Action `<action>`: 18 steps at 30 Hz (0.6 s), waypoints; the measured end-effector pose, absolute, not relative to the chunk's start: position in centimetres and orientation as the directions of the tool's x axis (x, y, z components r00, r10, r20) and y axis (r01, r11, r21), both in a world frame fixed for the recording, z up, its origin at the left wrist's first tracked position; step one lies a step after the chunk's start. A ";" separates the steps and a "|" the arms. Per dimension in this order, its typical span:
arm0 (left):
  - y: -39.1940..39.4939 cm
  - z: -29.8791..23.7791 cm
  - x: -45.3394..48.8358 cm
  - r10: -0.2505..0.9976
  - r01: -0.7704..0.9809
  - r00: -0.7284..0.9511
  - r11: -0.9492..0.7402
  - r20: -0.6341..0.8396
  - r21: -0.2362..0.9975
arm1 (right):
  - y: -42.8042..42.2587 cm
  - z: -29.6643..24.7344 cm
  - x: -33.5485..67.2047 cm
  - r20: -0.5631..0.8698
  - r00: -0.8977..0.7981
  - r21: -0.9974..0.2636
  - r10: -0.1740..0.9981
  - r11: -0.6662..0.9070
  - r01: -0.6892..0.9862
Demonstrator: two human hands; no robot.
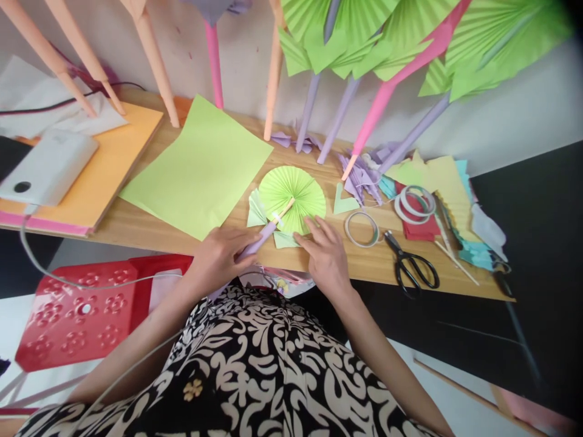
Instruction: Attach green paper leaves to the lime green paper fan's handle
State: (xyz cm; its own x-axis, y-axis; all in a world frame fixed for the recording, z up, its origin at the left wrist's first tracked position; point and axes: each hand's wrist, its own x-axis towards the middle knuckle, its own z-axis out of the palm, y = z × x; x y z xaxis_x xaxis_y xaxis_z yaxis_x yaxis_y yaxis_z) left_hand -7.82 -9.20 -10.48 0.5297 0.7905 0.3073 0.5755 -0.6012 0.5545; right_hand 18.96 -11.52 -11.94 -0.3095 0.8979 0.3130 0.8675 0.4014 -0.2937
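Note:
A round pleated green paper fan (294, 193) lies on the wooden shelf (150, 226), with small green paper leaves (257, 212) at its lower edge. A lilac rolled paper stem (259, 238) runs from the fan's centre toward me. My left hand (219, 258) is closed around this stem near the shelf's front edge. My right hand (324, 255) rests with fingers stretched out, fingertips pressing the fan's lower right edge and a leaf.
A flat green paper sheet (200, 167) lies left of the fan. Black scissors (412, 265), tape rolls (362, 229) and coloured paper scraps (437, 182) lie to the right. Finished paper flowers on stems (337, 118) lean against the wall. A red stool (79, 312) stands below left.

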 end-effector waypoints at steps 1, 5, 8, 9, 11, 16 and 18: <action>-9.2 -10.5 -7.8 0.790 0.575 0.530 -0.602 0.309 0.554 | -11.5 -12.0 18.8 0.297 -0.308 -0.286 0.904 0.392 0.874; -9.3 -10.9 -8.0 0.814 0.616 0.512 -0.570 0.273 0.544 | -11.2 -11.8 19.0 0.309 -0.296 -0.341 0.904 0.395 0.853; -9.5 -11.2 -8.2 0.832 0.676 0.489 -0.552 0.263 0.488 | -10.8 -11.4 20.6 0.392 -0.228 -0.396 0.891 0.387 0.833; -9.6 -11.4 -8.3 0.832 0.681 0.489 -0.552 0.262 0.481 | -10.6 -11.2 21.3 0.416 -0.188 -0.400 0.890 0.365 0.841; -9.9 -11.5 -8.4 0.823 0.675 0.502 -0.565 0.265 0.475 | -10.3 -11.1 22.7 0.441 -0.109 -0.389 0.891 0.299 0.871; -10.6 -11.2 -8.4 0.784 0.682 0.546 -0.621 0.295 0.387 | -8.7 -11.0 25.0 0.421 -0.030 -0.277 0.907 0.160 0.947; -10.8 -11.0 -8.2 0.784 0.698 0.539 -0.620 0.307 0.357 | -7.6 -11.1 25.1 0.396 -0.016 -0.215 0.918 0.110 0.970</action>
State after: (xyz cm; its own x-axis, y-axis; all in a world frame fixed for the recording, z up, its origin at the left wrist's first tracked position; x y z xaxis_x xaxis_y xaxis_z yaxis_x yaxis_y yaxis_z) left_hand -8.22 -10.85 -10.98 0.5392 0.7841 0.3072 0.6983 -0.6202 0.3574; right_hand 25.11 -7.62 -11.09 -0.0160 0.9183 0.3956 0.9703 0.1097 -0.2155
